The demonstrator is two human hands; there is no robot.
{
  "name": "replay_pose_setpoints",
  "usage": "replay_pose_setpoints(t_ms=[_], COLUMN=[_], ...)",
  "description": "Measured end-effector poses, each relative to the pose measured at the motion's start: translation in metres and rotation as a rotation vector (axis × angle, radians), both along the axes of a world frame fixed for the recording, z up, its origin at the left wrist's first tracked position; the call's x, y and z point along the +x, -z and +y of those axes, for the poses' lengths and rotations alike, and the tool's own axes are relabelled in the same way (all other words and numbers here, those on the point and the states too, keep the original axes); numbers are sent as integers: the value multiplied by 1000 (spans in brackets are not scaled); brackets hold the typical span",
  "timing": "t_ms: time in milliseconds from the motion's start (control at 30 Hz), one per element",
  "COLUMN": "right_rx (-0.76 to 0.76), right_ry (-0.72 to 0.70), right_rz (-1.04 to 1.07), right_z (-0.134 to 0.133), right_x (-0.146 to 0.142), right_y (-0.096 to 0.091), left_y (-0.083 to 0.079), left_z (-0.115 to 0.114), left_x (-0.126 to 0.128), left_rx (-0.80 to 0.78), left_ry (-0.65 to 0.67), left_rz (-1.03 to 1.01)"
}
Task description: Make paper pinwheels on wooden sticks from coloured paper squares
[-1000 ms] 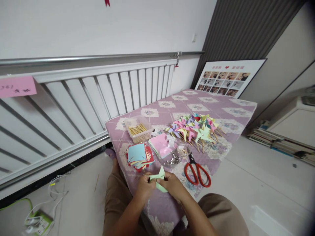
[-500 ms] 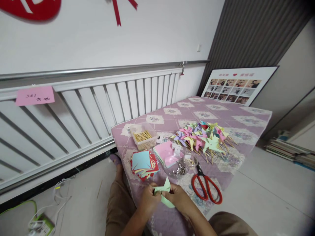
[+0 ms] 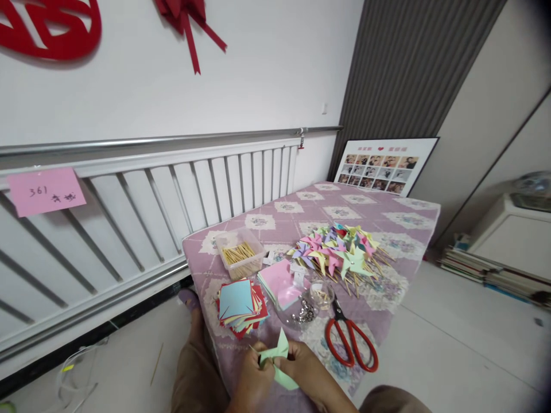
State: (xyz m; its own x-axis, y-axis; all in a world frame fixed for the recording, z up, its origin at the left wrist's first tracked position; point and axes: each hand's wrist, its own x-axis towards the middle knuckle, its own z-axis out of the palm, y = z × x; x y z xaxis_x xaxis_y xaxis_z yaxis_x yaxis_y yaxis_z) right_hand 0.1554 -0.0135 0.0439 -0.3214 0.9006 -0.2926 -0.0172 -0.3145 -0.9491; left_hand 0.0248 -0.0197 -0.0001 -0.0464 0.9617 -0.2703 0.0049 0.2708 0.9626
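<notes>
A pale green folded paper piece [image 3: 279, 360] is held low in the view over the near edge of a purple patterned table cover [image 3: 387, 218]. My left hand [image 3: 253, 383] pinches its left side and my right hand [image 3: 301, 373] pinches its right side. A thin stick pokes out by my left thumb. Just beyond lie a stack of coloured paper squares [image 3: 239, 303], a pink paper stack [image 3: 278, 280], a clear bag of metal pins [image 3: 301, 310] and red scissors [image 3: 350, 341].
A clear box of wooden sticks [image 3: 240, 258] and a heap of finished paper pinwheels [image 3: 340, 249] lie further back. A white radiator [image 3: 172, 189] runs along the left. A framed photo board [image 3: 383, 166] leans at the far end; books [image 3: 486, 272] are stacked on the floor.
The camera tilted upward, showing more wall and red decoration; my hands sit lower in view and keep pinching the green paper, pressed closer together.
</notes>
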Motion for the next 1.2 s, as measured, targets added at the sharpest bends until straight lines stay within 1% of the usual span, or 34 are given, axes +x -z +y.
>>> replay_pose_setpoints(t_ms=[100,200,333,467,567,800,967,1067,1200], right_rx=[5,6,17,-11,-10,-25,-20,-11,1], right_ry=[6,18,21,40,33,36,57,55,55], right_rz=[32,30,41,55,81,74,41,15,-2], right_z=[-1,-3,-3,-2,-2,-3,-3,-2,-1], right_x=[0,1,1,2,3,3,1,1,1], right_y=[-1,-2,-2,-1,-1,-1,-4,-1,11], left_y=[2,4,2,-2,-2,1,-1,1,4], left_z=[-1,-3,-3,-1,1,0,-2,-2,-2], left_x=[0,0,1,0,-3,-8,-6,-5,-4], left_rx=[84,98,125,87,51,58,64,95,108], left_ry=[23,42,13,36,60,75,60,58,51], left_rz=[4,23,52,32,32,114,66,41,35])
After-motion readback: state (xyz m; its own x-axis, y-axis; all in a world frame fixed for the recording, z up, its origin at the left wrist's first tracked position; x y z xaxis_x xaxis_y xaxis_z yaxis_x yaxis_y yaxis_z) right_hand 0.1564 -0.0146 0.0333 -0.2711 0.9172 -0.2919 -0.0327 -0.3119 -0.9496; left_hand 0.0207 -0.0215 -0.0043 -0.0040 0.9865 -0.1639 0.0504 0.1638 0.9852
